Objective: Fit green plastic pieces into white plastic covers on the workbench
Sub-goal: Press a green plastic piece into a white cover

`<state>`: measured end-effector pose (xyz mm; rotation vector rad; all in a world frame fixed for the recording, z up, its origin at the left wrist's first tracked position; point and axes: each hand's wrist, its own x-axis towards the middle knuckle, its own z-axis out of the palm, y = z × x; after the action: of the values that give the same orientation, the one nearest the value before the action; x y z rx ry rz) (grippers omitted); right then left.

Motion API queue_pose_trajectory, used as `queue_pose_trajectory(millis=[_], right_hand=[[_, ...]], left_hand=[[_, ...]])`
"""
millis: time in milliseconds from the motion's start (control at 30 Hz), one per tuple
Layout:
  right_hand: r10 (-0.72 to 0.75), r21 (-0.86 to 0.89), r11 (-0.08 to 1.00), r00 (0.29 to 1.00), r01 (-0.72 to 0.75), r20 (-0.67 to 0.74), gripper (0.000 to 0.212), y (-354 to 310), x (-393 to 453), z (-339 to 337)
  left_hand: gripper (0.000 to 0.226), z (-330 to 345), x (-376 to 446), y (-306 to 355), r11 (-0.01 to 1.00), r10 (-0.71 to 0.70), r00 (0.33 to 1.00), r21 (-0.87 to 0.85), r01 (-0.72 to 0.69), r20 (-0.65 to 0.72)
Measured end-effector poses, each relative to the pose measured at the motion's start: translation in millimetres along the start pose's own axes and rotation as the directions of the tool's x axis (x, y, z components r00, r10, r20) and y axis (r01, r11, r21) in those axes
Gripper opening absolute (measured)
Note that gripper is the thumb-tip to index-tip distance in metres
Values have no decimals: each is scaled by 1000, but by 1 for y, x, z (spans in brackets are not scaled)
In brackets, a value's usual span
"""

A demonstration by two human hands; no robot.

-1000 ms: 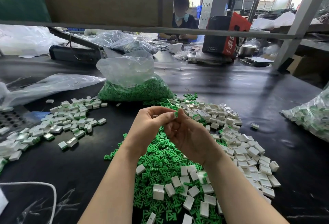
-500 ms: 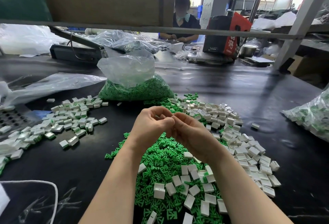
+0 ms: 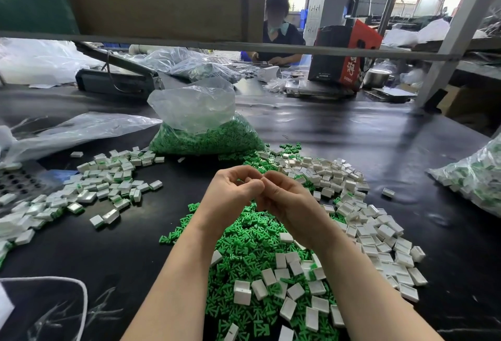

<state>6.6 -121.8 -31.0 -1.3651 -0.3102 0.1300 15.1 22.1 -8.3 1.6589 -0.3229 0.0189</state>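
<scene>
Both hands meet above the green heap, fingertips pressed together over something hidden

The left hand (image 3: 233, 191) and right hand (image 3: 284, 199) hover knuckle to knuckle, fingers curled inward in a tight grip; whatever sits between them is covered, so I cannot tell whether it is a cover, a piece, or both. Loose green pieces (image 3: 244, 237) lie piled on the black desk (image 3: 366, 134) right under the wrists, empty white covers (image 3: 379, 232) fan out to the right, and what look like fitted ones (image 3: 108, 186) spread to the left. The risk, I judge: a crooked press could jam the piece, or a slip could drop it into the heap below, lost among identical parts, and a swinging forearm could scatter the covers beside it
</scene>
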Motion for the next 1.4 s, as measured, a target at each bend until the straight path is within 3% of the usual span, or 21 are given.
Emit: queue_pose_trajectory(millis=[200, 367, 567, 700, 833, 933, 1033, 1133, 1233, 1400], right_hand=[[-20, -61, 998, 1000, 20, -2, 37, 2, 0, 1], [-16, -66, 998, 1000, 18, 26, 52, 2, -1, 3], [36, 12, 999, 999, -36, 26, 53, 1, 1, 4], [22, -203, 979, 998, -34, -65, 41, -1, 2, -1], [-34, -551, 826, 966, -118, -257, 17, -2, 2, -13], [-79, -720, 654, 926, -230, -368, 10, -3, 1, -26], [-137, -811, 491, 891, -317, -432, 12, -3, -1, -38], [-130, -846, 359, 876, -394, -464, 13, -4, -4, -47], [-137, -860, 241, 861, -450, -489, 13, -6, -6, -53], [-190, -896, 138, 877, -421, -441, 20, 0, -7, -54]], left_hand=[[17, -1, 2, -3, 1000, -5, 1000, 31, 4, 14], [15, -5, 4, -6, 1000, -30, 1000, 4, 30, 4], [14, -7, 4, -10, 995, -66, 998, -81, 67, 16], [11, -10, 4, -10, 977, -110, 994, -182, 107, -3], [14, -23, 7, -12, 871, -309, 940, -439, 220, -142], [16, -46, 9, -19, 649, -539, 808, -728, 219, -238], [22, -74, 8, -28, 443, -645, 720, -893, 80, -256], [25, -95, 8, -36, 362, -686, 672, -932, -17, -278], [21, -104, 7, -39, 340, -687, 652, -935, -101, -321], [37, -107, 6, -36, 301, -613, 646, -891, -341, -455]])
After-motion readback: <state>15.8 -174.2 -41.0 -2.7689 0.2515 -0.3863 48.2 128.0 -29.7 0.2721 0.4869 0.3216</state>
